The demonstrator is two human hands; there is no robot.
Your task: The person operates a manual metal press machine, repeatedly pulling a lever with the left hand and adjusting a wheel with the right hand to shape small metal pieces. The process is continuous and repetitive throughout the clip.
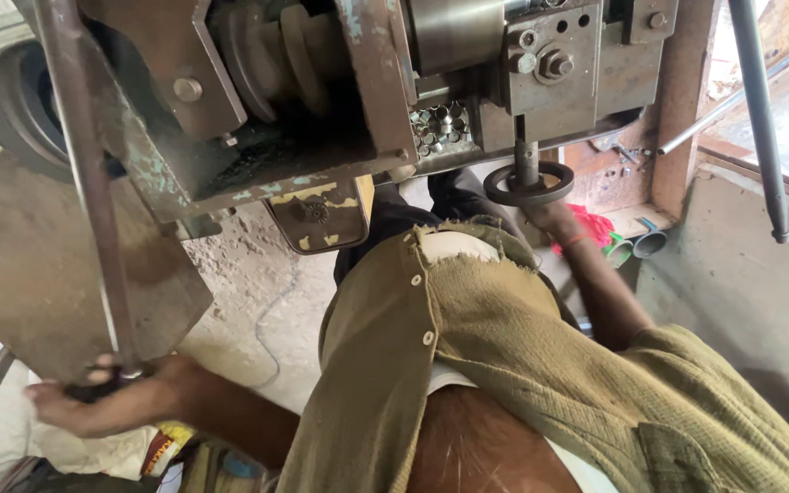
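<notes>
My left hand [93, 400] is closed around the lower end of a long steel lever rod [84, 183] that rises to a heavy, worn press machine [321, 82]. My right arm reaches forward in an olive sleeve. My right hand [554, 217] is under a dark metal ring [530, 185] and holds it against the vertical punch rod [526, 151] below the machine's head. The ring hides most of its fingers. An orange thread [578, 240] circles that wrist.
A tray of several small metal pieces [440, 126] sits inside the machine frame. A second dark rod [760, 110] hangs at the right. A red cloth [595, 224] and short pipe pieces [648, 243] lie by the concrete wall [741, 292]. A flat steel plate [29, 265] stands at left.
</notes>
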